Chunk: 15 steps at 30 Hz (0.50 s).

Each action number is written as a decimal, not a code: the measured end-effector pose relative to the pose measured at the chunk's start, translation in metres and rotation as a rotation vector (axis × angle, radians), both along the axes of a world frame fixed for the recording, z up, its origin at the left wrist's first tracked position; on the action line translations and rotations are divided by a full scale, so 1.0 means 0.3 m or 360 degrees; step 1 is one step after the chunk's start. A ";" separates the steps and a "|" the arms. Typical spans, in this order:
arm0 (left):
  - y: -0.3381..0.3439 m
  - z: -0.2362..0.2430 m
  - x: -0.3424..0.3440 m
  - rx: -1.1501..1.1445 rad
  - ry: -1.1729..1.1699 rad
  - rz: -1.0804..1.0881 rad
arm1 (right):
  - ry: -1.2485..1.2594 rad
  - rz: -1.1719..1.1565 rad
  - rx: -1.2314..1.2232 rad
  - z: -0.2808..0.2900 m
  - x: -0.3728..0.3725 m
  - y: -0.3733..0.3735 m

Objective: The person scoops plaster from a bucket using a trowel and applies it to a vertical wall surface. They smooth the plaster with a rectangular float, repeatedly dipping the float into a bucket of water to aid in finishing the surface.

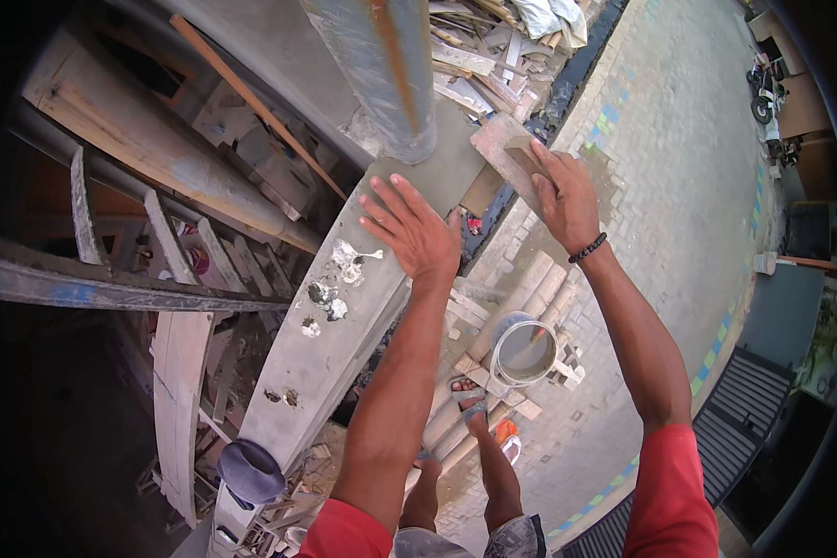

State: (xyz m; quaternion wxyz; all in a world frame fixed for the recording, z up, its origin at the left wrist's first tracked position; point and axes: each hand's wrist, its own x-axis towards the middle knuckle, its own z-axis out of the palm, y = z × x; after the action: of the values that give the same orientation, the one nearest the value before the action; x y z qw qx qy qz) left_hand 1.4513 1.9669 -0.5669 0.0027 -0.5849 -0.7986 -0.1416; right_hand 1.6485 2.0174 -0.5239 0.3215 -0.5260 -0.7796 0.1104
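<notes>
You are at an outdoor building site, just beside a street. This is shown by the long concrete ledge (284,383) in front of you, which carries white lumps (349,260) and a smooth, darker layer of cement (448,172) around the foot of a thick round column (381,84). The flat float (500,147) and the bucket (510,322) with grey content also belong to such a place. On your left stands a rough ladder (139,296); farther ahead lies a heap of broken wood (479,65). To your right runs the paved street (670,186), with a motorbike (763,100) at its far side.
</notes>
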 end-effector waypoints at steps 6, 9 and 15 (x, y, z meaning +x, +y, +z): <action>-0.014 0.011 -0.019 0.0023 -0.0087 -0.0065 | -0.0065 0.0013 -0.0099 -0.048 -0.079 -0.030; -0.128 0.044 -0.032 0.0289 -0.0197 -0.0186 | -0.0052 0.0206 -0.0184 -0.042 -0.108 -0.147; -0.577 0.119 -0.081 0.0239 -0.0661 -0.0266 | 0.0058 0.0193 -0.0040 0.005 -0.062 -0.134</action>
State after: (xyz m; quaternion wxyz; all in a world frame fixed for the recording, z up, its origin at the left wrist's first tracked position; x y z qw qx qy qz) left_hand 1.4271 1.7940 -0.5313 -0.1297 -0.6055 -0.7181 -0.3176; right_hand 1.6298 1.9771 -0.5224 0.3216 -0.4798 -0.8026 0.1489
